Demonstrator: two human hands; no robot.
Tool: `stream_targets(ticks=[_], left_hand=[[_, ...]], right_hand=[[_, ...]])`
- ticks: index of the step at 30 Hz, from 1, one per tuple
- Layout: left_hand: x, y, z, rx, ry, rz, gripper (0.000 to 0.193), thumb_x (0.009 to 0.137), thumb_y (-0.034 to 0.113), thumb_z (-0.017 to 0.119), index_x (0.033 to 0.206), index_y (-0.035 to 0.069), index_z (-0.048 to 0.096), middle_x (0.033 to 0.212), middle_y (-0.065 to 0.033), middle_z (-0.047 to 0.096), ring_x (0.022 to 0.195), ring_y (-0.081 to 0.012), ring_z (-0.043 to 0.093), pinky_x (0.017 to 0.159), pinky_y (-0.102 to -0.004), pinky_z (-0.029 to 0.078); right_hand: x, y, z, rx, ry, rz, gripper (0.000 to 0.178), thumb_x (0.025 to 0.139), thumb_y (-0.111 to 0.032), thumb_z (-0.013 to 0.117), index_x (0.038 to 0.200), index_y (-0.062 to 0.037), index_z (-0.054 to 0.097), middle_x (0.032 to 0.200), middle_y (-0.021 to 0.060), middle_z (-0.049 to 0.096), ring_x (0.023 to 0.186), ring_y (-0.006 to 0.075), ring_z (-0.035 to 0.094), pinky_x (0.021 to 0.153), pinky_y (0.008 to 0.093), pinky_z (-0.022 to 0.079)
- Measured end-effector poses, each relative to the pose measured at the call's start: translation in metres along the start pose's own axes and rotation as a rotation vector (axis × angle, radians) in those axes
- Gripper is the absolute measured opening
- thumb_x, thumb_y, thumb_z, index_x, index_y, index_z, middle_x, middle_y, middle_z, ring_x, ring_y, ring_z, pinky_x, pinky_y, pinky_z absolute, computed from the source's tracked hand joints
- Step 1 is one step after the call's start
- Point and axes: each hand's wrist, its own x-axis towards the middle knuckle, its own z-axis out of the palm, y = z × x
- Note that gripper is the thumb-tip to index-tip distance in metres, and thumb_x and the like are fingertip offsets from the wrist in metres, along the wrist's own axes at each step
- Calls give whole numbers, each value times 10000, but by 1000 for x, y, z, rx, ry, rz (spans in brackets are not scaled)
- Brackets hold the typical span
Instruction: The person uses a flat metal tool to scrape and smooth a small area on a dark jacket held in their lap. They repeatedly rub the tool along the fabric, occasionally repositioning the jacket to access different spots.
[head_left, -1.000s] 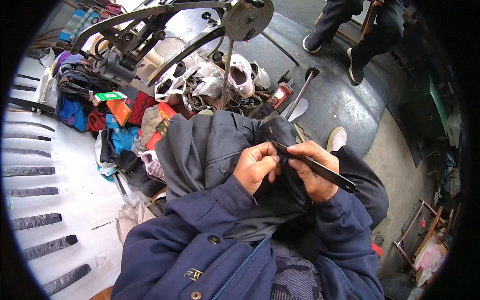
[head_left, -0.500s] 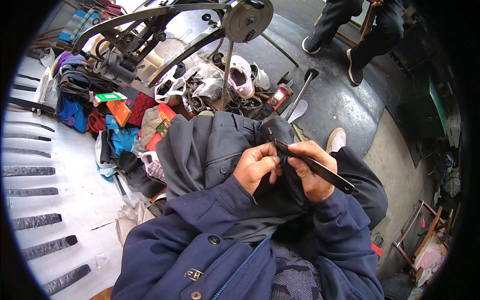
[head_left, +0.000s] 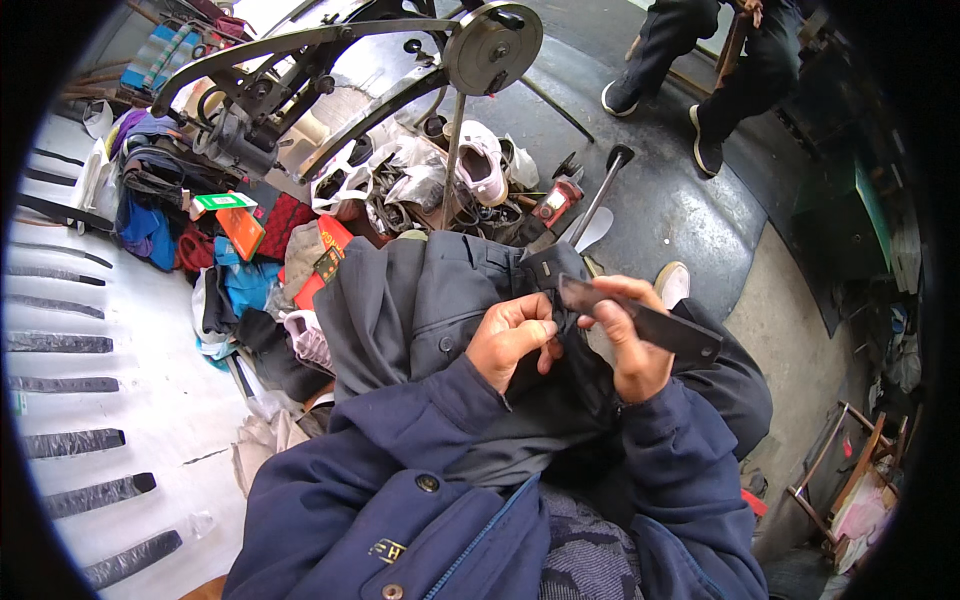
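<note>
basically, a pair of dark trousers [head_left: 430, 290] lies across the person's lap, waistband toward the far side, and both hands are over its right part. the left hand [head_left: 512, 342] is curled nearly closed, thumb against the forefinger, pinching a bit of the dark cloth. the right hand [head_left: 638, 350] grips a flat dark blade [head_left: 672, 332] between thumb and fingers, its tip pointing left, just beside the left fingers; whether it touches the cloth, i can't tell, as it's a bit blurred. beyond the lap stands a metal sewing machine with a round wheel [head_left: 492, 50], with a pale pink shoe [head_left: 481, 165] near it. wrapped black straps [head_left: 75, 442] lie in a row on the white sheet [head_left: 170, 400] at left, beside piled clothes [head_left: 245, 285].
</note>
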Motion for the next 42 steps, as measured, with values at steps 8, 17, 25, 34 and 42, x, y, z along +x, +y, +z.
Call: stream_targets(ticks=[8, 17, 25, 34, 42], left_hand=[[1, -2, 5, 95, 21, 74, 116, 935, 94, 565, 831, 53, 534, 721, -22, 579, 603, -101, 549, 618, -262, 459], [-1, 1, 9, 198, 36, 56, 107, 955, 93, 557, 855, 54, 552, 781, -28, 592, 635, -89, 539, 597, -244, 444], [-5, 5, 12, 315, 126, 25, 85, 920, 38, 568, 837, 48, 553, 738, 34, 538, 649, -53, 490, 583, -226, 395], [1, -9, 16, 449, 113, 145, 193, 998, 199, 645, 904, 51, 567, 774, 37, 534, 708, -43, 480, 622, -236, 403], [7, -13, 26, 451, 156, 256, 209, 964, 158, 672, 859, 2, 581, 703, -39, 565, 661, -107, 501, 613, -305, 438]], right_hand=[[21, -14, -23, 177, 222, 2, 379, 1093, -285, 444, 930, 8, 621, 1012, 178, 710, 833, 196, 631, 844, 335, 496], [11, -12, -6, 94, -173, 294, 362, 922, -101, 760, 1230, 30, 621, 1015, 36, 665, 911, 108, 618, 801, 261, 516], [5, 4, -7, -75, -34, 258, 240, 888, -74, 687, 1094, 50, 682, 925, 11, 690, 815, 70, 594, 726, 255, 500], [4, -1, -3, -57, -73, 214, 272, 903, -18, 650, 1170, 34, 657, 1029, 23, 697, 947, 107, 621, 860, 271, 506], [-1, -1, -15, -72, -59, 223, 231, 884, 28, 645, 1111, 38, 686, 1013, 28, 713, 890, 117, 653, 846, 265, 509]])
